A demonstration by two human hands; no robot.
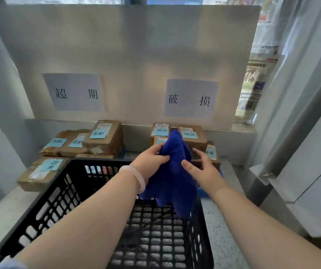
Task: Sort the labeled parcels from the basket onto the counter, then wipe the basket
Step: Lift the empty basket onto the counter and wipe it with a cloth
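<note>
Our left hand (150,160) grips the blue cloth (173,171), right hand (202,169) relaxed beside it; we should bunch it firmly before wiping the basket (45,200).

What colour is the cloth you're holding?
The cloth is deep blue, seen best in the head view.

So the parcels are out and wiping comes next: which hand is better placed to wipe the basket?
Left, probably. The left hand grips the blue cloth, bunched above the basket. The right hand is open beside the cloth, fingers spread, holding nothing.
</note>
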